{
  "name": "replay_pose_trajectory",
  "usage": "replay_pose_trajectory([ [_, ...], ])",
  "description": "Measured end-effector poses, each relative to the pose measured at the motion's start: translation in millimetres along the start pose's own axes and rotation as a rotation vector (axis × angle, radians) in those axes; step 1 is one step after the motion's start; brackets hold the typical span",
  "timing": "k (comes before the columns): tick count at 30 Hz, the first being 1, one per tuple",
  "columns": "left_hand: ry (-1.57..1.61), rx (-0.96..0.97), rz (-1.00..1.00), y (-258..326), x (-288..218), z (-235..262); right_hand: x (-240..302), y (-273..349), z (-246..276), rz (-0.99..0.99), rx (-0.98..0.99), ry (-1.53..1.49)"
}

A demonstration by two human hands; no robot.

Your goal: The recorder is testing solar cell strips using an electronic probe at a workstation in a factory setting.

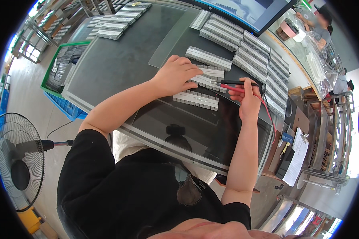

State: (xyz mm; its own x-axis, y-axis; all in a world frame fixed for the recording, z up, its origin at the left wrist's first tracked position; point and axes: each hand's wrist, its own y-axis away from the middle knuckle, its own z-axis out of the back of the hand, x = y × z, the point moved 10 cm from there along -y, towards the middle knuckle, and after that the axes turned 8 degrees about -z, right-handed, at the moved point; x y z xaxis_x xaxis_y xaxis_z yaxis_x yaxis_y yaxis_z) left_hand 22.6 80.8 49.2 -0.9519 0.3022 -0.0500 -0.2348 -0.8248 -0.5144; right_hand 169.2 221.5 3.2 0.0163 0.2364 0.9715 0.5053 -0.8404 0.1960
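Two probes (237, 85) pinched in the right hand (249, 99) could slip off the strip (205, 81) that the flat, ungripping left hand (177, 73) steadies mid-table.

A: Layout, quick. What's on the table (119, 63)?

B: Glass panel (195, 139) at the near edge. Three strips of small blocks in a column behind it: nearest strip (196, 99) on the panel's far edge, middle strip (205, 81) just behind, far strip (208, 58) beyond that.

A: Hands?

B: Left hand (175, 75) on the left end of the middle strip. Right hand (249, 99) to the right of the strips, two probes (233, 85) in it, tips toward the middle strip.

A: Rest?

B: Rows of strips (259, 55) along the far right, more strips (115, 24) far left. Monitor (247, 12) behind. Crate (62, 67) left of the table, fan (18, 159) on the floor near left. Clipboard (299, 155) right of the panel.
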Motion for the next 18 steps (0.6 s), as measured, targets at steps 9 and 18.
replay_pose_trajectory([
  [9, 0.075, 0.050, 0.029, 3.4, -5.2, 7.7, -0.2, 1.1, -0.6, 0.006, 0.023, -0.131],
  [18, 0.127, 0.050, 0.101, 35.9, -22.3, 20.8, 0.2, 1.0, 0.3, 0.024, 0.037, -0.173],
])
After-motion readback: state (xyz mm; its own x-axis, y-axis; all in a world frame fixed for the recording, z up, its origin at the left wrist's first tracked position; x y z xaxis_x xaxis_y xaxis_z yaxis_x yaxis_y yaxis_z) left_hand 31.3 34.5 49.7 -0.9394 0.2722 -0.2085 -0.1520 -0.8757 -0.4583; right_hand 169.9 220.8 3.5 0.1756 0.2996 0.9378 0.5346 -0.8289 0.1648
